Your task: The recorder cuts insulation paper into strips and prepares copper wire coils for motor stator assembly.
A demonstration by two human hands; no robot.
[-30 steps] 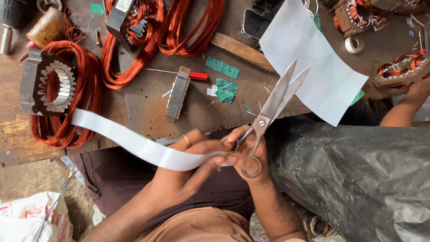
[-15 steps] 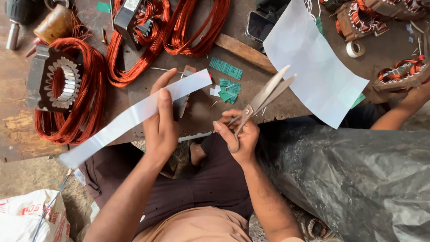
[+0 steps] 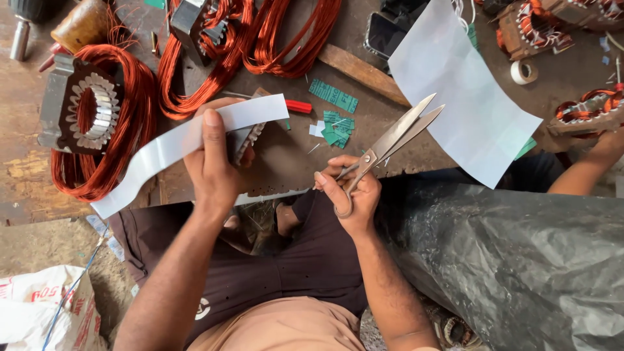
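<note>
Left hand (image 3: 211, 166) pinches a long white paper strip (image 3: 162, 148), thumb on top, fingers curled underneath. Strip runs from lower left up to right, over the worktop (image 3: 286, 156) edge, its right end above a small laminated metal piece (image 3: 246, 138) behind the hand. Right hand (image 3: 351, 195) closed through the handles of steel scissors (image 3: 390, 140), blades slightly parted, tips pointing up-right toward a large white paper sheet (image 3: 461, 97) lying on the worktop. Strip and scissors apart, not touching. Green paper scraps (image 3: 335, 123) between the two hands. Stator core (image 3: 88, 104) with copper wire coil (image 3: 130, 123) at left. Black plastic sheet (image 3: 520, 260) lower right. Another person's forearm (image 3: 585, 169) at right edge.
</note>
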